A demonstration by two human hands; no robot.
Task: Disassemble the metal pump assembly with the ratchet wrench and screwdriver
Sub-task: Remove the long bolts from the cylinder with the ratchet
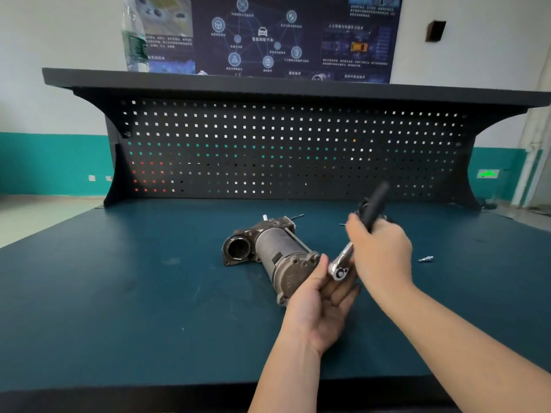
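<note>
The metal pump assembly (268,251) lies on its side on the dark teal table top (149,293), its round opening facing left. My right hand (380,254) grips the ratchet wrench (343,265) by its black handle, which sticks up and back and looks blurred. The wrench's silver head hangs just right of the pump's near end cap. My left hand (320,305) is palm up under that head, fingers relaxed, thumb against the end cap. No screwdriver can be picked out.
A loose bolt (425,259) lies on the table to the right of my right hand. A thin rod or pin (298,216) lies behind the pump. A black pegboard (283,150) with a shelf over it closes off the back of the table.
</note>
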